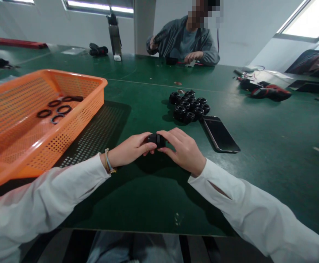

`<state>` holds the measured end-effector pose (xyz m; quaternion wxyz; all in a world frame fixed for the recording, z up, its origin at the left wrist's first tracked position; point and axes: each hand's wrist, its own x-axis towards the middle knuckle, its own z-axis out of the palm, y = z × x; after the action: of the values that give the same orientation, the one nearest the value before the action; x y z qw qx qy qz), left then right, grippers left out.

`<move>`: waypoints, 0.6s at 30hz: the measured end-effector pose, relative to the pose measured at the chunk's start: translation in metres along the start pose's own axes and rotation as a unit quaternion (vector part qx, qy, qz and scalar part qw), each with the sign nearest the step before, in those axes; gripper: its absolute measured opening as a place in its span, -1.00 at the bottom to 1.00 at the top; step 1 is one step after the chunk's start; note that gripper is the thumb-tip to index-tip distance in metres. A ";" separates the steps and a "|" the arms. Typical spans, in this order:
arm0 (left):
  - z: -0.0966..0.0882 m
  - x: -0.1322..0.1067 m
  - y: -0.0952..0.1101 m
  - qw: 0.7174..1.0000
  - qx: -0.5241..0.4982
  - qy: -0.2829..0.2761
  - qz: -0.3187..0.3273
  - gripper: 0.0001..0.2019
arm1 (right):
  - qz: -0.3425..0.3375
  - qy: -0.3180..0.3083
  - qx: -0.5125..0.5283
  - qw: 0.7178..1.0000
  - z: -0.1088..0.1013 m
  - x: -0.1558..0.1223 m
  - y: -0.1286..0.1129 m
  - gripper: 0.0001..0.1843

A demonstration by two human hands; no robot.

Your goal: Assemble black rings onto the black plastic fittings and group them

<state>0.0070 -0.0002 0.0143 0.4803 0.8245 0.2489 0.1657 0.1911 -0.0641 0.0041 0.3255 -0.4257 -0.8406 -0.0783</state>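
Between my two hands, just above the table, is a small black cylindrical part. My left hand pinches its left end between thumb and fingers. From the other side, my right hand grips the right end with thumb and fingertips. The fingers cover much of the part, so its exact kind cannot be made out. Beyond my right hand sits a cluster of glossy black ring-shaped parts, some of them stacked. A dark-screened phone lies right beside that cluster.
An orange perforated basket stands on the left, with several black rings inside. Across the green table sits another person. A bottle stands at the back. Red-and-black items and cables lie at the right.
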 end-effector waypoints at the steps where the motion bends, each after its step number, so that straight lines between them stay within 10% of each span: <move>1: 0.000 0.000 0.000 1.000 0.023 0.008 0.001 -0.80 | -0.006 -0.004 -0.009 1.000 0.000 0.000 0.000 -0.68; 18: -0.002 0.000 -0.013 0.961 0.255 0.058 0.084 -0.66 | 0.266 -0.071 0.185 0.943 -0.002 0.007 -0.018 -0.78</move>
<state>0.0028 0.0068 0.0035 0.2228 0.9266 0.2405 0.1843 0.1755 -0.0715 0.0120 0.3471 -0.5703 -0.7176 0.1983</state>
